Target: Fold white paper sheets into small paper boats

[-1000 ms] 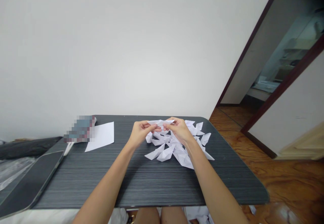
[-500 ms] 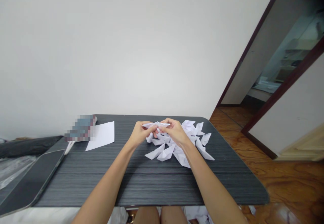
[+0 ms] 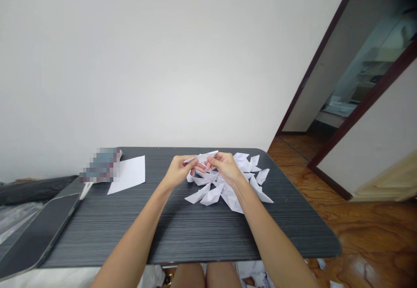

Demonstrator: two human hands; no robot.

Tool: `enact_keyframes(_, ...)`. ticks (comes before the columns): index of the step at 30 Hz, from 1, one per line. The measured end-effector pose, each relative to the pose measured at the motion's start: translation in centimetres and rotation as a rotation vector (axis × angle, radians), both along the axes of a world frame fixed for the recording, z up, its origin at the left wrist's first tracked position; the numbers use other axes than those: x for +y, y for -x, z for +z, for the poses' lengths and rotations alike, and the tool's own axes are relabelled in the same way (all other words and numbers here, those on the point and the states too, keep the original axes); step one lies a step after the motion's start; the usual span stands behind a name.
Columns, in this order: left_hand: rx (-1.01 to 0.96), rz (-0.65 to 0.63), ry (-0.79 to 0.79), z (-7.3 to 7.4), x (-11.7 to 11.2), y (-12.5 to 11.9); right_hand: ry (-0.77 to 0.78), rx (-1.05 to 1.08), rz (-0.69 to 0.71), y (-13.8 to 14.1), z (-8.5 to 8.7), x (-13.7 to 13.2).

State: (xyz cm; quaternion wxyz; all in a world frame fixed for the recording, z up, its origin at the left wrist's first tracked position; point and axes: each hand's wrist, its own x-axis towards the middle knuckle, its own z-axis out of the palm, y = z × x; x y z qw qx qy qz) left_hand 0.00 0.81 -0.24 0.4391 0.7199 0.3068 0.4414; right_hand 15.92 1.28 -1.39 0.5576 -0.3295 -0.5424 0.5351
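Observation:
Between my hands, above the table, is a folded white paper boat (image 3: 206, 156), tilted with its right end higher. My left hand (image 3: 180, 170) pinches its left end between thumb and fingers. At the other end, my right hand (image 3: 224, 165) grips the paper with thumb and forefinger. Just below and to the right lies a heap of folded white paper boats (image 3: 232, 199), partly hidden by my right hand and forearm.
The dark table (image 3: 195, 240) stands against a white wall. At its left lie white paper sheets (image 3: 130, 177), a blurred-out item (image 3: 101, 166) and a tablet-like dark panel (image 3: 42, 233). Paper scraps (image 3: 321, 263) lie on the wooden floor at right.
The paper boat has turned from nearly level to a slant, right end up. Fingers of both hands have spread somewhat beneath it. The whole view has shifted slightly.

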Motion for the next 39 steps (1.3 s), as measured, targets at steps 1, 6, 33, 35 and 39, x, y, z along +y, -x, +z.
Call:
enact_keyframes(1, -0.002, 0.016, 0.001, -0.1, 0.1, 0.0, 0.000, 0.007, -0.016, 0.1, 0.0, 0.0)
enact_keyframes(6, -0.053, 0.029, 0.121, -0.4, 0.4, 0.2, 0.005, 0.022, -0.045, 0.6, 0.1, -0.2)
enact_keyframes(33, -0.083, 0.101, 0.219, -1.3, 0.7, 0.1, -0.092, -0.042, -0.388, 1.4, -0.9, 0.2)
enact_keyframes(35, -0.112, 0.169, 0.208, -1.3, 0.8, 0.3, -0.130, -0.071, -0.351, 1.2, -0.7, 0.1)
enact_keyframes(39, -0.188, 0.163, 0.238, -1.1, 1.3, 1.0, -0.187, -0.106, -0.271, 0.5, -0.5, 0.2)
